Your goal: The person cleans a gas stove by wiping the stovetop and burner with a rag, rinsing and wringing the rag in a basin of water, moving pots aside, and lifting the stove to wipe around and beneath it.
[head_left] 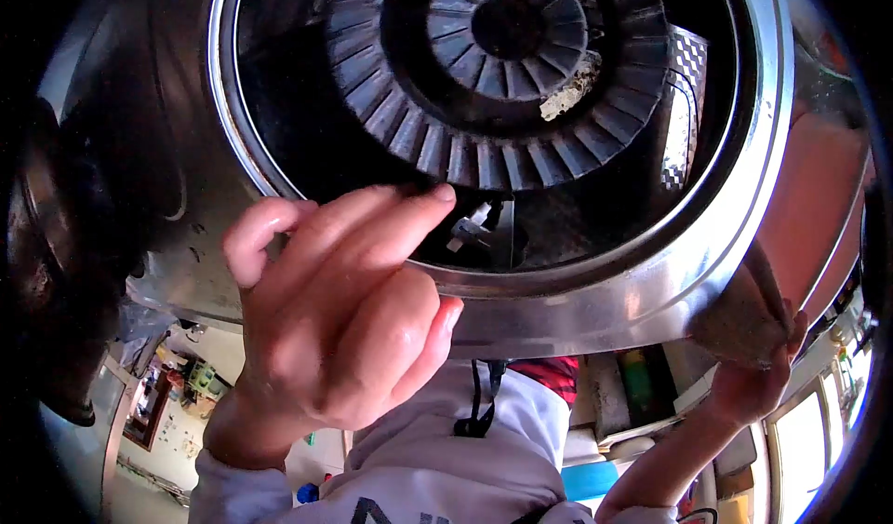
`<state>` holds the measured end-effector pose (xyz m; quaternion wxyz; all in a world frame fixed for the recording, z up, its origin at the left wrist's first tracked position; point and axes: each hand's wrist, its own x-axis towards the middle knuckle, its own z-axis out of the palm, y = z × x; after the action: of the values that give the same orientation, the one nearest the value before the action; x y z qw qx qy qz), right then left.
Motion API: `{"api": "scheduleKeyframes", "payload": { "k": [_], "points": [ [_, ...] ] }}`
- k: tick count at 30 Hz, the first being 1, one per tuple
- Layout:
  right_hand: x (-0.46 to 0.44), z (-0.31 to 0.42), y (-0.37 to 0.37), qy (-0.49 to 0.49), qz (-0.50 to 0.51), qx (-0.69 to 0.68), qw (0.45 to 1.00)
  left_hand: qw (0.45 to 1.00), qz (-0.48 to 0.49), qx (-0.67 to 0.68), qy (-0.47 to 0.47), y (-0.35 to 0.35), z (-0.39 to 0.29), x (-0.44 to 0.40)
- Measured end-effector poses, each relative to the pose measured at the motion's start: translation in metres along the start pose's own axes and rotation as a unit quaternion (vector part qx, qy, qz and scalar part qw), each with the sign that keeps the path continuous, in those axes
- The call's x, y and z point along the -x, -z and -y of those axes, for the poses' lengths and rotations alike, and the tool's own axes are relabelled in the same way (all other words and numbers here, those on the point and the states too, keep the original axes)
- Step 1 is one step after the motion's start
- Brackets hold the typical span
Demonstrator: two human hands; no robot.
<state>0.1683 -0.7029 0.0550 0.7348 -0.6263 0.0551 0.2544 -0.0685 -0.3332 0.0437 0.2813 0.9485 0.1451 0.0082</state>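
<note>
Head view: two concentric slotted rings, one outer ring (516, 163) and one inner ring (456, 45), lie inside one steel rim (642, 301); one pale fragment (569, 91) lies between them. Two hands: left hand (339, 315) over the rim, fingers loosely bent and parted, one fingertip at the outer ring; right hand (752, 386) near the metal's outer edge, grip indeterminable.

Ribbed burner ring (510, 166) cut off by the top edge, right fingers (797, 330) indistinct.
</note>
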Motion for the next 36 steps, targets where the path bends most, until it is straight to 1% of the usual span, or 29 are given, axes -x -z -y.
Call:
{"api": "scheduleKeyframes", "payload": {
  "k": [4, 7, 10, 13, 16, 17, 20, 23, 26, 27, 28, 30, 33, 34, 36],
  "points": [
    [0.006, -0.019, -0.013, -0.037, -0.079, 0.012, 0.996, 0.998, -0.015, -0.058, -0.012, 0.004, 0.006, -0.003],
    [0.006, -0.029, -0.02, -0.031, -0.042, 0.047, 0.998, 0.997, -0.002, -0.082, -0.007, 0.007, 0.011, -0.004],
    [0.001, -0.032, -0.023, -0.068, 0.004, 0.035, 0.997, 0.996, 0.009, -0.087, -0.004, 0.008, 0.01, -0.004],
    [0.003, -0.036, -0.032, -0.07, -0.082, 0.058, 0.992, 0.996, 0.006, -0.084, -0.006, 0.006, 0.009, -0.003],
    [0.0, -0.036, -0.039, -0.15, -0.079, 0.108, 0.98, 0.996, 0.015, -0.085, 0.002, 0.008, 0.009, -0.003],
    [0.002, -0.037, -0.045, -0.155, -0.077, 0.177, 0.969, 0.996, 0.01, -0.087, 0.004, 0.009, 0.01, -0.003],
    [0.009, -0.025, 0.0, -0.218, 0.005, 0.208, 0.953, 0.997, -0.002, -0.082, 0.009, 0.011, 0.011, 0.001],
    [0.014, -0.014, -0.021, -0.052, -0.039, 0.165, 0.984, 0.998, -0.022, -0.052, 0.017, 0.017, 0.01, 0.01],
    [0.02, -0.009, -0.053, 0.107, -0.084, 0.223, 0.965, 0.998, -0.026, 0.055, 0.013, 0.019, 0.008, 0.025],
    [0.024, -0.009, -0.066, 0.142, -0.068, 0.252, 0.955, 0.993, -0.035, 0.113, 0.006, 0.017, 0.004, 0.026],
    [0.029, -0.011, -0.08, 0.173, -0.042, 0.281, 0.943, 0.976, -0.051, 0.212, 0.012, 0.01, -0.001, 0.031],
    [0.041, -0.022, -0.11, 0.215, 0.053, 0.324, 0.92, 0.927, -0.045, 0.37, 0.046, -0.003, -0.016, 0.035],
    [0.057, -0.047, -0.166, 0.224, 0.251, 0.326, 0.883, 0.911, -0.051, 0.406, 0.053, -0.001, -0.02, 0.031],
    [0.063, -0.06, -0.187, 0.227, 0.316, 0.306, 0.869, 0.912, -0.043, 0.403, 0.06, 0.003, -0.018, 0.033],
    [0.076, -0.076, -0.219, 0.226, 0.413, 0.242, 0.849, 0.914, -0.041, 0.396, 0.073, 0.012, -0.017, 0.035]
  ]
}}
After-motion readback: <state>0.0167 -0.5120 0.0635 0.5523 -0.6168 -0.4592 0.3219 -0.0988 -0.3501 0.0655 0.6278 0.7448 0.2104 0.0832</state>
